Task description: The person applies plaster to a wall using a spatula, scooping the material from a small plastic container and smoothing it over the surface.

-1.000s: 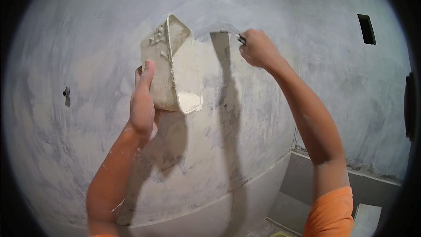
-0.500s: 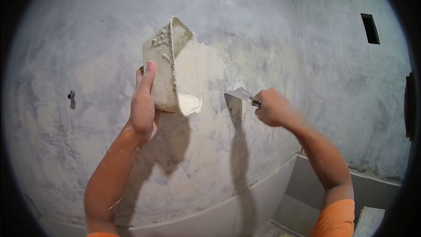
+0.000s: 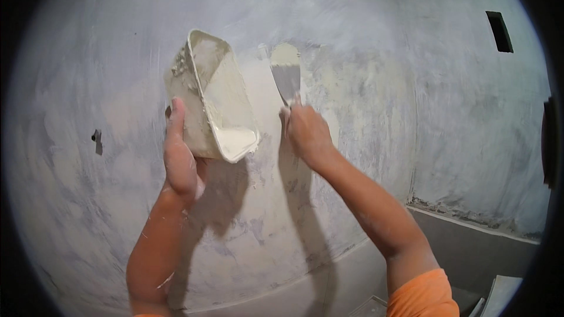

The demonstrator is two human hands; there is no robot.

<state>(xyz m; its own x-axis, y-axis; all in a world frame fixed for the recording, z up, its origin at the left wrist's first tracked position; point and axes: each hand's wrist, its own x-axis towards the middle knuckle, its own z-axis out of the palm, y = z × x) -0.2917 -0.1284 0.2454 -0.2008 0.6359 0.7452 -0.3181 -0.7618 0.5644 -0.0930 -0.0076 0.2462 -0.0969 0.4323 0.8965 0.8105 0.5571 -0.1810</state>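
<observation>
My left hand is closed round the back and underside of a cream plastic tub, held up tilted with its mouth turned to the right. Cream putty lies in the tub's lower end, and dried smears crust its rim and side. In my right hand is a putty knife, gripped by its handle, most of which the fingers hide. Its blade points up just right of the tub, with a dab of putty along the broad tip. The blade is at the wall; whether it touches, I cannot tell.
A patchy grey wall with cream smears fills the view, meeting another wall at a corner on the right. That wall has a dark rectangular opening. A small fitting sticks out at left. Grey tiles run along the bottom.
My right hand has swung left, turning the putty knife from pointing left to pointing up, and putty now shows on its tip. The tub has shifted left and shows more of its inside.
</observation>
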